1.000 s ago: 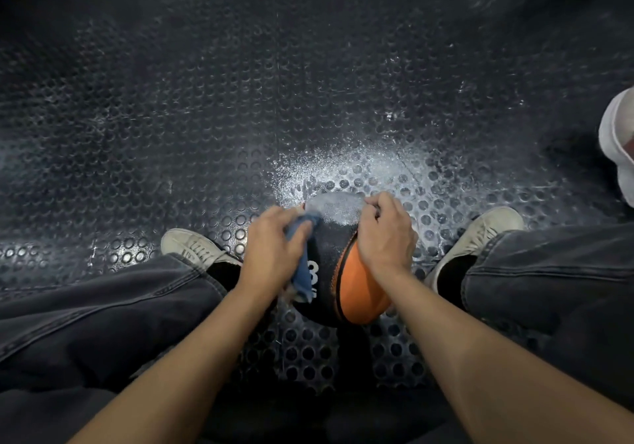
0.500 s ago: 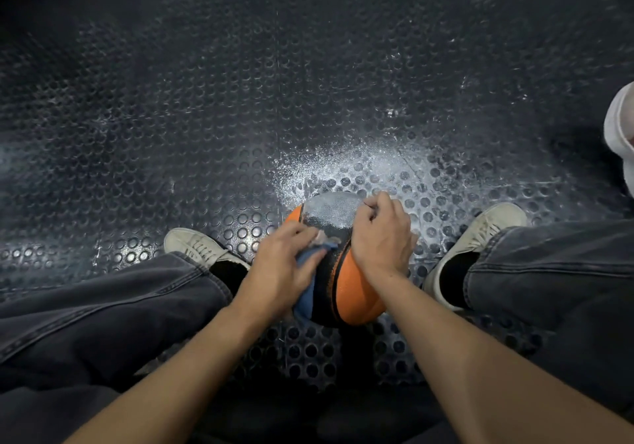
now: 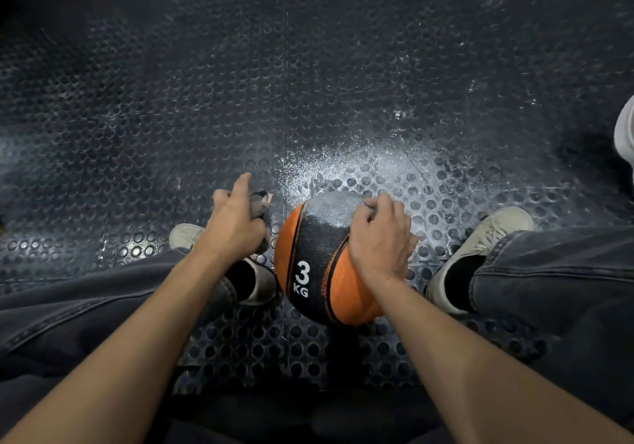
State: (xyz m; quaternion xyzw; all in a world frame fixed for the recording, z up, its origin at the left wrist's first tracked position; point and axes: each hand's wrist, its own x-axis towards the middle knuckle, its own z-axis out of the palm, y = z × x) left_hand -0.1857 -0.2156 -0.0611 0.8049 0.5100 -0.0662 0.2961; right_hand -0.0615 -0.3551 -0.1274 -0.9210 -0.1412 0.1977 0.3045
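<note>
An orange and black medicine ball [image 3: 308, 237] marked "3 KG" stands on the studded floor between my feet, its top dusted pale grey. My right hand [image 3: 380, 241] grips the ball's upper right side with curled fingers. My left hand [image 3: 236, 224] is off the ball, just to its left, and holds a bunched cloth [image 3: 261, 201] that pokes out past the fingers. Its index finger points forward. Most of the cloth is hidden under the hand.
Dark rubber flooring [image 3: 308, 83] with round studs fills the view, with a whitish speckled patch [image 3: 360, 162] just beyond the ball. My pale shoes [image 3: 185, 234] [image 3: 487, 234] and dark jeans flank the ball. Something white [image 3: 626, 134] sits at the right edge.
My left hand has lifted the cloth off the ball's left side and moved it out to the left. The "3 KG" mark is now uncovered. My right hand has stayed on the ball.
</note>
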